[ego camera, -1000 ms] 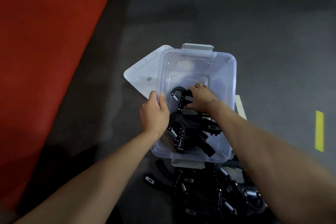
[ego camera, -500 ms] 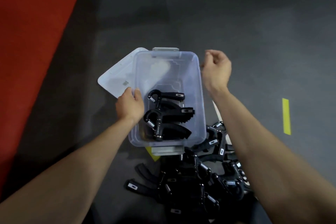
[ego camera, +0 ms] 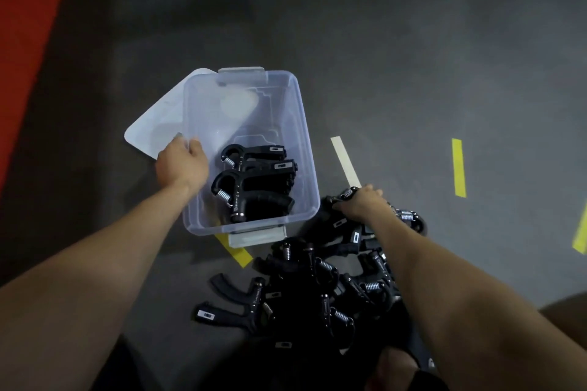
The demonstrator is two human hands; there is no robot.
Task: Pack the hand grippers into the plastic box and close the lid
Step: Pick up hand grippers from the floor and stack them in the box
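Observation:
A clear plastic box [ego camera: 298, 124] stands open on the dark floor, with black hand grippers [ego camera: 254, 181] stacked in its near half. My left hand [ego camera: 181, 165] grips the box's left rim. Its lid [ego camera: 158, 117] lies flat on the floor, partly under the box's left side. A pile of several black hand grippers [ego camera: 317, 289] with silver springs lies below and right of the box. My right hand [ego camera: 362, 205] is down on the top of that pile, fingers closed around one hand gripper [ego camera: 344, 195] beside the box's right corner.
A red mat [ego camera: 22, 41] borders the floor on the left. Yellow tape strips [ego camera: 459, 168] and a pale strip [ego camera: 344, 162] mark the floor right of the box. Another yellow strip [ego camera: 235, 251] pokes out under the box's near latch.
My right hand left the box after setting a gripper inside, swung right, then dropped onto the pile and closed on another gripper. My left hand stayed on the box's rim.

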